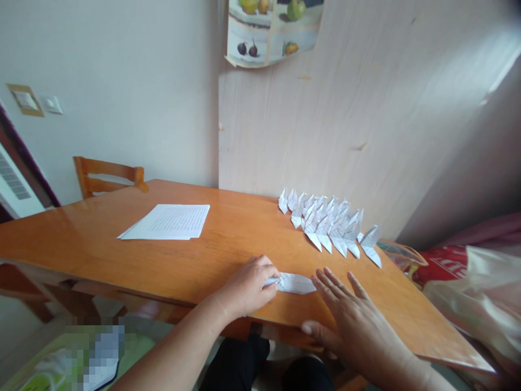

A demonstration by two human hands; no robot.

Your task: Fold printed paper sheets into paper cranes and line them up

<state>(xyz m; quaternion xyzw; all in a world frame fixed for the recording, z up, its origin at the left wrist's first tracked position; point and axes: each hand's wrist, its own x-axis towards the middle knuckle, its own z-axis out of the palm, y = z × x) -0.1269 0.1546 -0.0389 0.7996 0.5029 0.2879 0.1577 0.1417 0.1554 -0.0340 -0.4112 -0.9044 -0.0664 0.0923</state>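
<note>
A folded strip of printed white paper [297, 283] lies near the front edge of the wooden table [240, 228]. My left hand [254, 282] is closed around the paper's left end, and its fingers hide part of the fold. At the paper's right tip, my right hand [345, 309] is spread with straight fingers. Its fingertips are close to the tip; whether they touch it I cannot tell. Beyond my hands, several folded paper pieces [325, 222] with pointed wings stand in rows at the back right.
A stack of printed sheets [171, 221] lies on the table's left part. Behind it stands a wooden chair [109, 174]. Bags [476, 282] crowd the table's right side. A fruit picture [272, 32] hangs on the back wall.
</note>
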